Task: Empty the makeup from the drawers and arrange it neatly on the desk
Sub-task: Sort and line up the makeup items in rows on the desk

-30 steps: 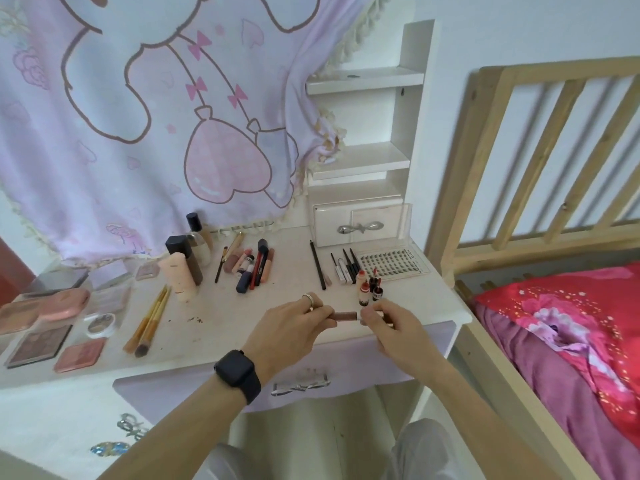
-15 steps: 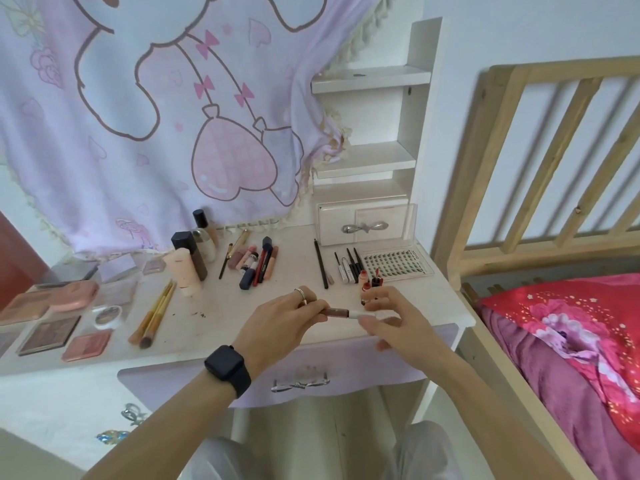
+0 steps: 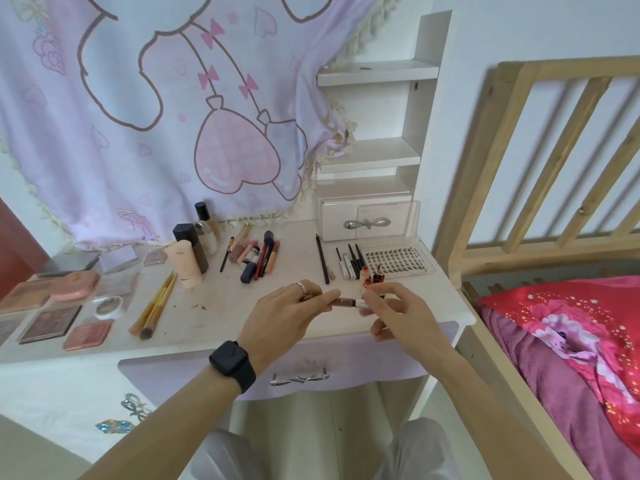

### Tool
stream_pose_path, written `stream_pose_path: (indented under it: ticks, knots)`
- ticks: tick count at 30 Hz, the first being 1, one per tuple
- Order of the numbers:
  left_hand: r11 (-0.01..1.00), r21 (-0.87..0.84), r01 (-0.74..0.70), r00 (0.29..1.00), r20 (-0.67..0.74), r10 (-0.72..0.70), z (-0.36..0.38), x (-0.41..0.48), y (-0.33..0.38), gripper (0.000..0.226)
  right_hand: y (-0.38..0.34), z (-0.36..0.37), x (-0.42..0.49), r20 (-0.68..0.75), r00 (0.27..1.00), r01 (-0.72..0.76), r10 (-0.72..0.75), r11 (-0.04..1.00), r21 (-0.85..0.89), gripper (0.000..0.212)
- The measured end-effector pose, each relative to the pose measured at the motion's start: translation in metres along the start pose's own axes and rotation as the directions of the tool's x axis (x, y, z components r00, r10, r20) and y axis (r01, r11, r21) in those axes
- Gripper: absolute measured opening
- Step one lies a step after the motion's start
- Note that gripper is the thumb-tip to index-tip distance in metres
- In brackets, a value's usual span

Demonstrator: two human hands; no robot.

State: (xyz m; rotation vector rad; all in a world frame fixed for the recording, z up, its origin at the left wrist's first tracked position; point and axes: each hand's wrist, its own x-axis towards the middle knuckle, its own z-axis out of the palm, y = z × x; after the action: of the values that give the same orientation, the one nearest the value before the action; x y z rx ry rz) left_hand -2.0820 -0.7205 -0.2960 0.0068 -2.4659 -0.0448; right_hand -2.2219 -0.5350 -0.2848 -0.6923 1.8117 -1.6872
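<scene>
Mostly done, I judge: palettes (image 3: 52, 320), brushes (image 3: 154, 308) and pencils (image 3: 322, 259) lie grouped on the surface (image 3: 225, 299), and the front drawer (image 3: 381, 358) looks shut. My left hand (image 3: 287, 313) and right hand (image 3: 405, 317) each pinch one lip gloss tube (image 3: 344, 302) above its front edge, not yet placed.

A: Tally on the desk (image 3: 225, 299)?
B: Brushes (image 3: 154, 304): two, perhaps three, overlapping. Palettes (image 3: 50, 322): six at least. Round jar (image 3: 108, 306): one. Bottles (image 3: 201, 258): two. Lash tray (image 3: 398, 259): one. Long pencil (image 3: 322, 259): one. Thin liners (image 3: 350, 263): about four.
A: Furniture?
B: Drawers: two, a white drawer (image 3: 363, 220) and a lavender drawer (image 3: 363, 355). Shelves (image 3: 370, 155): two.
A: Hands?
B: Two, left hand (image 3: 282, 315) and right hand (image 3: 401, 315); one tube (image 3: 344, 302), one watch (image 3: 232, 367), one ring (image 3: 300, 286).
</scene>
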Motion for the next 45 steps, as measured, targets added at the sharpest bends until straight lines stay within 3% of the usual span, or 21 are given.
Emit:
stream_pose_path:
  ticks: [5,9,13,16,18,23,26,29,34,39,45]
  knots:
    - [0.998,0.051,0.023,0.999,-0.024,-0.021,0.001,0.002,-0.001,0.046,0.001,0.001,0.005,-0.024,0.996,0.088,-0.089,0.996,-0.011,0.003]
    - [0.998,0.049,0.034,0.994,-0.106,-0.029,0.002,0.003,-0.005,0.025,0.002,0.002,0.006,0.014,0.997,0.081,-0.081,0.997,-0.015,0.021]
    - [0.997,0.023,0.067,0.993,-0.095,-0.065,0.004,0.002,-0.006,0.029,0.004,0.003,0.007,-0.008,0.996,0.091,-0.091,0.993,-0.082,0.007]
    - [0.996,0.000,0.088,0.993,-0.081,-0.087,0.005,0.001,-0.007,0.027,0.006,0.002,0.007,0.032,0.986,0.169,-0.166,0.974,-0.152,0.025]
    - [0.995,-0.013,0.096,0.992,-0.083,-0.096,0.004,0.001,-0.007,0.026,0.005,0.002,0.007,0.068,0.988,0.147,-0.140,0.984,-0.102,0.035]
    - [0.996,-0.019,0.086,0.993,-0.078,-0.088,0.003,-0.001,-0.010,0.029,0.003,0.011,0.010,0.010,0.996,0.091,-0.090,0.994,-0.057,0.007]
    - [0.996,-0.019,0.089,0.995,-0.051,-0.090,0.006,-0.005,-0.013,0.026,0.006,0.011,0.010,0.059,0.991,0.124,-0.118,0.988,-0.096,0.023]
    - [0.995,-0.017,0.097,0.994,-0.046,-0.097,0.006,-0.008,-0.017,0.030,0.004,0.012,0.010,0.118,0.992,0.061,-0.044,0.988,-0.141,0.037]
    - [0.996,-0.035,0.085,0.995,-0.048,-0.087,0.005,-0.010,-0.017,0.029,0.003,0.014,0.012,0.080,0.996,0.064,-0.050,0.980,-0.186,0.009]
    - [0.994,-0.047,0.102,0.994,-0.045,-0.104,0.003,-0.009,-0.019,0.032,0.002,0.010,0.011,0.093,0.995,0.059,-0.046,0.987,-0.147,0.030]
    - [0.991,-0.065,0.114,0.994,0.003,-0.114,-0.002,-0.010,-0.022,0.029,0.003,0.004,0.013,0.073,0.986,0.169,-0.153,0.926,-0.339,0.006]
